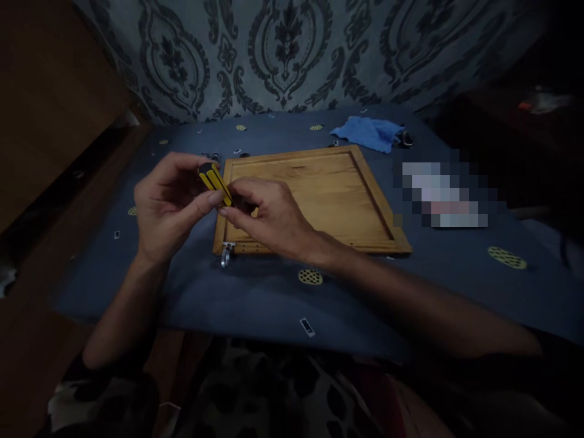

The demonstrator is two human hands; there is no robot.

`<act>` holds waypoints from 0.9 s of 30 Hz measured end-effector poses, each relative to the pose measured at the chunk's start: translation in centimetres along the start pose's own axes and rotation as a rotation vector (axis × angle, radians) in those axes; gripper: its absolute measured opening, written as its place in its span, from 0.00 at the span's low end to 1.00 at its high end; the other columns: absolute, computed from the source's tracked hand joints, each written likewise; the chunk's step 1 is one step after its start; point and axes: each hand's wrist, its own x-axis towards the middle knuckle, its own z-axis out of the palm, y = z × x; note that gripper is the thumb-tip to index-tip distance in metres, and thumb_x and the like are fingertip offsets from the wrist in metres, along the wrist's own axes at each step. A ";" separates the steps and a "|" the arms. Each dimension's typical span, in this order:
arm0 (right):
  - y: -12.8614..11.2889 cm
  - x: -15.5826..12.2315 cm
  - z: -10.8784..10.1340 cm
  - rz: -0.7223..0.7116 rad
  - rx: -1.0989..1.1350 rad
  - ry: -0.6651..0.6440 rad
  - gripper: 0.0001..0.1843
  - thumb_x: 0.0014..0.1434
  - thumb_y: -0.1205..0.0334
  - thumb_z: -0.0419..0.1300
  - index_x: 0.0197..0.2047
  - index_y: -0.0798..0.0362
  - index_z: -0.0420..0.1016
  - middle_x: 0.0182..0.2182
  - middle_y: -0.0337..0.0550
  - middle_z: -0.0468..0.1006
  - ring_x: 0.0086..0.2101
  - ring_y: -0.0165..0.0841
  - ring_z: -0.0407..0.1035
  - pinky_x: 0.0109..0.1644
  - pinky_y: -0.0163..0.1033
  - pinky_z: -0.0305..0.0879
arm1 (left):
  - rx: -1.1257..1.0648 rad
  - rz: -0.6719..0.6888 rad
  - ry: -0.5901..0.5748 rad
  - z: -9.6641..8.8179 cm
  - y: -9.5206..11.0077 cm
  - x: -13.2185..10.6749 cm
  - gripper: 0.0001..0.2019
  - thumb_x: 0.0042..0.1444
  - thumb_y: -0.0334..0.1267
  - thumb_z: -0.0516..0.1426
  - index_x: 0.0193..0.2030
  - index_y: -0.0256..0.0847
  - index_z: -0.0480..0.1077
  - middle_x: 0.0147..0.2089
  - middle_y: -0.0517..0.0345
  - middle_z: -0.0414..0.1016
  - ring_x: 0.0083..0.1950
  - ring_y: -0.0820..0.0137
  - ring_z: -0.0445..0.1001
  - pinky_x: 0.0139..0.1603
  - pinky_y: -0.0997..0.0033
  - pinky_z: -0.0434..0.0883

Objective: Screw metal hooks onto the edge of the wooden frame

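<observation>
Between both hands, above the left side of a wooden cabinet door, is a screwdriver (213,180) with a yellow and black ribbed handle. My left hand (166,204) is closed on the handle, thumb in front and fingers behind. The fingers of my right hand (274,213) pinch its lower end, where the shaft and tip are hidden. The wooden cabinet door (314,188) lies flat, with a raised frame around its panel. A metal hinge (225,252) sticks out from its near left corner. Small holes show along the near edge.
The door rests on a blue patterned sheet (255,298). Behind it lies a crumpled blue cloth (369,132) with a small dark object (405,140) beside it. A blurred-out item (444,194) is on the right. A patterned curtain or wall covering (287,55) rises at the back.
</observation>
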 end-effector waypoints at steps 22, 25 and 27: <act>1.8 -7.6 0.8 -0.106 -0.376 -0.423 0.19 0.70 0.64 0.52 0.61 0.58 0.70 0.62 0.53 0.71 0.61 0.41 0.64 0.65 0.53 0.60 | 0.104 -0.110 0.179 -2.0 -1.0 -1.7 0.10 0.54 0.31 0.67 0.43 0.38 0.75 0.36 0.61 0.77 0.33 0.78 0.75 0.34 0.78 0.76; 1.9 -7.7 0.9 -0.131 -0.402 -0.461 0.19 0.71 0.65 0.52 0.63 0.57 0.69 0.62 0.49 0.72 0.63 0.40 0.62 0.68 0.53 0.56 | 0.119 -0.094 0.186 -2.0 -1.1 -1.7 0.11 0.53 0.30 0.68 0.43 0.38 0.75 0.34 0.63 0.77 0.32 0.79 0.74 0.32 0.78 0.76; 2.0 -7.8 1.0 -0.131 -0.418 -0.457 0.19 0.71 0.65 0.52 0.62 0.54 0.70 0.62 0.47 0.72 0.63 0.39 0.62 0.68 0.54 0.55 | 0.122 -0.089 0.200 -1.9 -1.0 -1.7 0.12 0.52 0.31 0.68 0.43 0.39 0.75 0.35 0.62 0.77 0.33 0.78 0.75 0.32 0.77 0.76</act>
